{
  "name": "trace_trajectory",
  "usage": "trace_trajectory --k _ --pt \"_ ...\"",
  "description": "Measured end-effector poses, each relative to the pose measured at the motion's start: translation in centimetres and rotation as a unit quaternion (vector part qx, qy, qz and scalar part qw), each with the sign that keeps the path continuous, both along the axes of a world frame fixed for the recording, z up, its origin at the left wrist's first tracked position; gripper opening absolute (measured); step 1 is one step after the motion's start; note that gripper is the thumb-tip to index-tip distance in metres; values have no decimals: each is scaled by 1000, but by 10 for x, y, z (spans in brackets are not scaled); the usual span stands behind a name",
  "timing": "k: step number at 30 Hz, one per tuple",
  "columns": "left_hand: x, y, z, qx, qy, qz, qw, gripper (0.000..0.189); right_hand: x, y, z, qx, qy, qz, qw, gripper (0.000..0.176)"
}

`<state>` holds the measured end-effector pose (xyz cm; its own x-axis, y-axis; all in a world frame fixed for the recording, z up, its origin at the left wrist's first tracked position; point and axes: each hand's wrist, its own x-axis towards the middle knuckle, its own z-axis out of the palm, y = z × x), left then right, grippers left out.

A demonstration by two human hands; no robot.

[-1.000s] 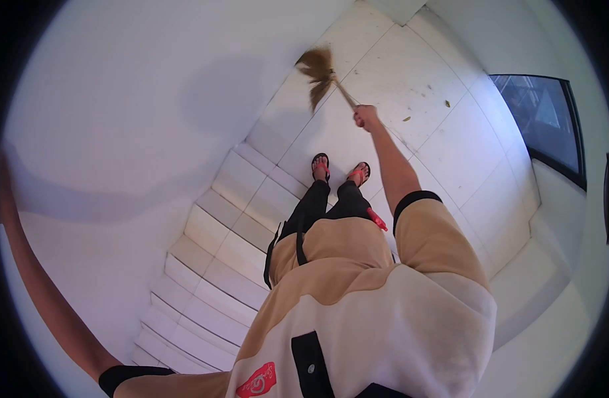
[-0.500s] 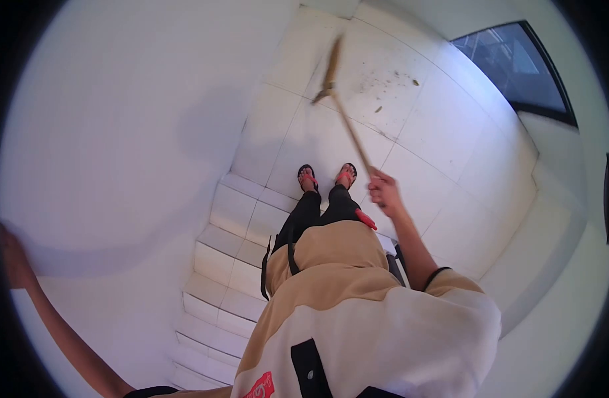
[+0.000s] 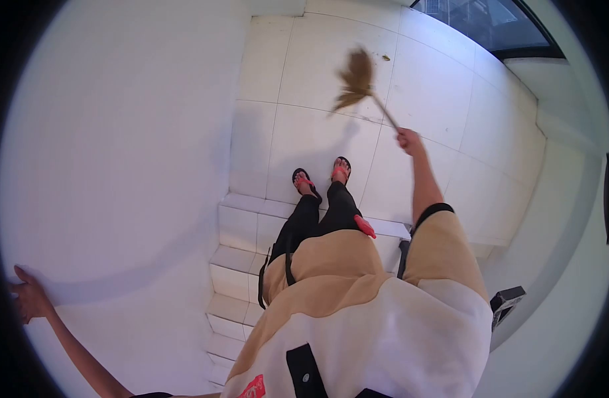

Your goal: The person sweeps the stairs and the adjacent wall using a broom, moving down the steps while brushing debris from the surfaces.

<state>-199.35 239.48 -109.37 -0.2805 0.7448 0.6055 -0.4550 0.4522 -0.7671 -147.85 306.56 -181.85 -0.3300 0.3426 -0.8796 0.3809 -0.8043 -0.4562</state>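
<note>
My right hand (image 3: 409,141) is wrapped round the thin handle of a broom (image 3: 357,74). The broom's brown bristle head is fanned out and slightly blurred over the pale floor tiles (image 3: 317,136). A small yellowish-brown leaf (image 3: 386,58) lies just beyond the bristles, with faint specks of dirt near it. Far to the left, my left hand (image 3: 31,298) is held against the white wall (image 3: 132,166), thumb raised and apart from the fingers. The dark image edge hides part of its fingers, and nothing shows in it.
White steps (image 3: 228,278) descend behind my feet, which stand in black and red flip-flops (image 3: 341,170) near the top edge. A dark-framed window (image 3: 496,26) is at upper right. A dark metal rail end (image 3: 508,302) sticks out beside my right side.
My right hand has moved up and right, and the broom head has swung nearer and turned to show its broad side. My left hand has shifted lower along the wall and shows more fully.
</note>
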Motion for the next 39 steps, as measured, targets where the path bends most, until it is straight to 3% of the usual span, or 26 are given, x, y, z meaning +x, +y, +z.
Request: trace_trajectory --k 1,4,5,6,7,9,12,15,16,17,19,21,23,25,27,29,32,35,36,39 --pt "1 -1 2 -2 1 1 1000 71 43 34 -10 -6 -32 -39 999 19" --pt "0 -8 3 7 -9 12 1000 72 137 85 18 132 -108 -187 967 15" --pt "2 -4 1 16 -18 5 1000 73 163 101 43 125 -88 -227 962 8" --pt "18 23 -7 34 -35 -22 999 73 196 109 60 186 46 -229 954 7" --pt "18 27 -9 43 -40 -29 998 73 209 109 95 249 1 -237 939 15" --pt "8 15 -7 47 -36 -26 998 73 242 85 146 208 -17 -331 920 22" --pt "5 -8 -2 56 -21 5 998 74 283 95 165 310 -154 -213 914 22" --pt "-2 -16 -1 47 -32 76 995 74 299 114 195 163 17 -418 894 21" --pt "-7 -15 1 36 -37 105 993 74 301 92 189 294 -92 -292 905 19" --pt "-2 -2 -3 24 -52 95 994 72 280 72 200 295 -136 -340 883 16" --pt "15 18 -5 23 -90 127 988 69 281 79 206 313 -135 -307 889 12" --pt "15 16 -1 45 -139 206 968 66 283 73 211 260 -45 -381 886 12" --pt "8 16 -3 31 -176 147 973 66 276 52 191 294 -137 -313 893 14" --pt "8 26 2 -69 -176 48 981 65 246 40 199 281 -129 -291 905 18" --pt "19 46 4 -151 -148 21 977 66 220 6 202 271 -121 -235 926 22" --pt "29 59 -4 -148 -119 79 979 66 177 -46 219 218 -136 -188 948 25" --pt "25 54 -14 -98 -101 139 980 68 120 -129 247 128 -128 -129 975 9" --pt "16 46 -18 -48 -87 161 982 68 81 -196 244 -60 -37 -45 997 47" --pt "13 44 -18 -37 -83 151 984 68 58 -208 250 -145 21 -59 987 43" --pt "9 36 -17 -9 -53 88 995 70 4 -245 181 -141 101 38 984 22"
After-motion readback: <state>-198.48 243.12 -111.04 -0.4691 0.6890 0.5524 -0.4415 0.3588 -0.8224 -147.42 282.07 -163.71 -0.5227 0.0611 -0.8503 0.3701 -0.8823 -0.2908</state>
